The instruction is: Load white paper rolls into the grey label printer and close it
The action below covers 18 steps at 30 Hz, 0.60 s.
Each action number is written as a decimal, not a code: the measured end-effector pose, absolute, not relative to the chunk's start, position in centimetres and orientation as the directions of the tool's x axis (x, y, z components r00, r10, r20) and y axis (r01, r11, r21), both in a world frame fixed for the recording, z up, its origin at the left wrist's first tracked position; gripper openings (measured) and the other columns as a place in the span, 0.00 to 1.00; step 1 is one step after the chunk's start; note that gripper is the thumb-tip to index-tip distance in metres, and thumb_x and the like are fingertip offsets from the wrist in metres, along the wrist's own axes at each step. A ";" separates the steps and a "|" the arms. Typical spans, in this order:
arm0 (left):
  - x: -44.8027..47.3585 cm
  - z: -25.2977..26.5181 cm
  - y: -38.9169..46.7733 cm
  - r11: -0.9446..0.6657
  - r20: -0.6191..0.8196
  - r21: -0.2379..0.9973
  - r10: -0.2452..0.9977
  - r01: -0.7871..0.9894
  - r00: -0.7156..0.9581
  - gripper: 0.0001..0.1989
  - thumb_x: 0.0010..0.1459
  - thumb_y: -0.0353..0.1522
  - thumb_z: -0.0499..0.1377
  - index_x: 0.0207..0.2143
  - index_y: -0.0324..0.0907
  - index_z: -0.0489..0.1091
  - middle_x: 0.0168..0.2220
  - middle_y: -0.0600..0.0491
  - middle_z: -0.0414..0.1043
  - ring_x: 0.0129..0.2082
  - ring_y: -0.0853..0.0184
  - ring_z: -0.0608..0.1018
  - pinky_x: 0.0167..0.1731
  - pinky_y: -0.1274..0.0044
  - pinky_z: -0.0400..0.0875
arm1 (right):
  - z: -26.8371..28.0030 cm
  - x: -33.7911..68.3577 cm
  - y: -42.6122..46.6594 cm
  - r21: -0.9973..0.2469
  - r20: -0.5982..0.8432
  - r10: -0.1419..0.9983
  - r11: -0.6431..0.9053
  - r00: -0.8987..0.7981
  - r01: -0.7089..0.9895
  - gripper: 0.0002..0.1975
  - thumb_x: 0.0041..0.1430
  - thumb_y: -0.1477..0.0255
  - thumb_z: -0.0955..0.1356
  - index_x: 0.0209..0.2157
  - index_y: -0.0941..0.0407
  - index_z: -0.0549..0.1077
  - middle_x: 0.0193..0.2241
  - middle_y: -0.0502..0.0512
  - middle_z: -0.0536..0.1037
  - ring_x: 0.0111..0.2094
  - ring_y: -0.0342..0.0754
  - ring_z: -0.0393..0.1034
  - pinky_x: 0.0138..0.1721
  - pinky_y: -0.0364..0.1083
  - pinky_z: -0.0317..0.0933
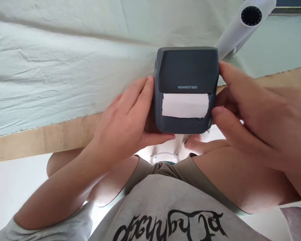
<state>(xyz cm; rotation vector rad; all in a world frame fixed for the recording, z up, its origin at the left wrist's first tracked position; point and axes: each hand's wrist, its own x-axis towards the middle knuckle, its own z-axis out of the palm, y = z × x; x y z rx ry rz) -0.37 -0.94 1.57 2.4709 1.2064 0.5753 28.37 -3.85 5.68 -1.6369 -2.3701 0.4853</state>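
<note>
A dark grey label printer (188,70) marked NIIMBOT is held between both hands, above the table's front edge. From its front slot hangs a strip of white label paper (185,105) with a torn, uneven edge. My left hand (125,120) grips the printer's left side, its fingers along the side and the thumb under the lower edge. My right hand (251,110) is closed at the right side, with fingertips against the casing near the slot. The undersides of some fingers are hidden behind the printer.
A pale green cloth (65,60) with creases covers the table, whose bare wooden edge (65,132) shows at the front. A white tube-like stand (230,38) with a dark round end rises at the back right. My legs are below the table edge.
</note>
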 end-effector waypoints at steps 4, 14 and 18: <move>-0.3 2.2 -0.6 -0.664 0.294 0.371 0.747 0.649 0.596 0.55 0.55 0.56 0.76 0.75 0.39 0.64 0.72 0.43 0.72 0.67 0.45 0.80 0.59 0.66 0.85 | 5.3 28.6 -3.0 -0.562 -0.093 0.880 0.340 -0.465 0.754 0.42 0.73 0.49 0.61 0.78 0.58 0.50 0.32 0.50 0.77 0.27 0.33 0.67 0.24 0.36 0.59; -0.1 2.1 -0.2 -0.642 0.310 0.429 0.766 0.636 0.564 0.43 0.59 0.60 0.70 0.67 0.45 0.74 0.73 0.45 0.70 0.66 0.49 0.81 0.63 0.63 0.84 | 4.2 29.3 -3.2 -0.679 -0.118 0.876 0.272 -0.468 0.681 0.48 0.70 0.46 0.64 0.79 0.53 0.41 0.42 0.52 0.80 0.33 0.35 0.75 0.27 0.38 0.68; -0.4 2.0 -0.3 -0.635 0.250 0.448 0.765 0.629 0.594 0.47 0.62 0.56 0.70 0.75 0.46 0.64 0.76 0.48 0.66 0.72 0.45 0.76 0.71 0.62 0.78 | 5.2 29.1 -2.5 -0.698 -0.038 0.938 0.222 -0.344 0.681 0.30 0.72 0.50 0.65 0.66 0.53 0.62 0.32 0.47 0.76 0.28 0.33 0.71 0.24 0.35 0.62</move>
